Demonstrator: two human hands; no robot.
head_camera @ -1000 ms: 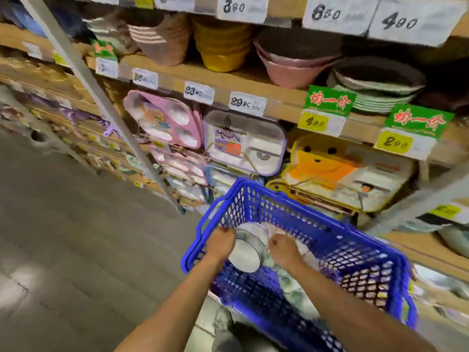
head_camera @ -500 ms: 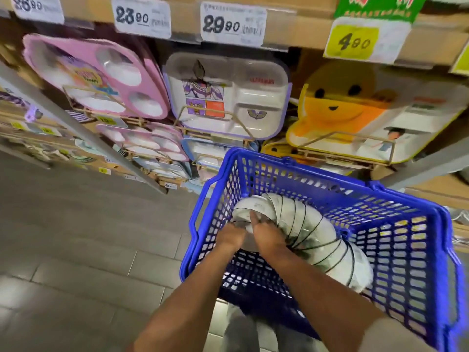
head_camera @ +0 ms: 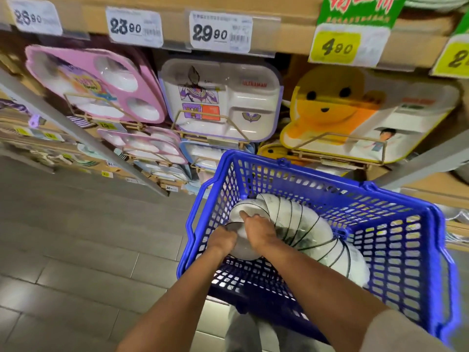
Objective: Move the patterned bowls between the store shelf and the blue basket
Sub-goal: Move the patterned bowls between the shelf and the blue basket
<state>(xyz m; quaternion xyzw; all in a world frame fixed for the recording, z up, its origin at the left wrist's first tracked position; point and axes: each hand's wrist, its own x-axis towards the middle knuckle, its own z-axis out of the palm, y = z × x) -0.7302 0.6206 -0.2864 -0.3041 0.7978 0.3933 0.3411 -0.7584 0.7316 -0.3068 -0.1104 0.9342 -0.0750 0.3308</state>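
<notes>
A: Quick, where are the bowls rn?

B: The patterned bowls (head_camera: 307,232) are nested in one stack that lies on its side inside the blue basket (head_camera: 330,185), curving from the left wall toward the right.

A: My hands?

B: Your L hand (head_camera: 223,240) & R hand (head_camera: 258,231) both curl round the end bowl (head_camera: 242,250) at the stack's left end.

A: Shelf?

B: The store shelf (head_camera: 281,53) is just behind the basket. A pink divided tray (head_camera: 94,82), an Ultraman tray (head_camera: 228,102) & a yellow bear tray (head_camera: 327,107) stand propped under it. The 29.90 tag (head_camera: 220,31) is above the Ultraman one.

Bright even store light, motion blur across price tags (head_camera: 136,27), wide-angle bending at edges, soft floor sheen
</notes>
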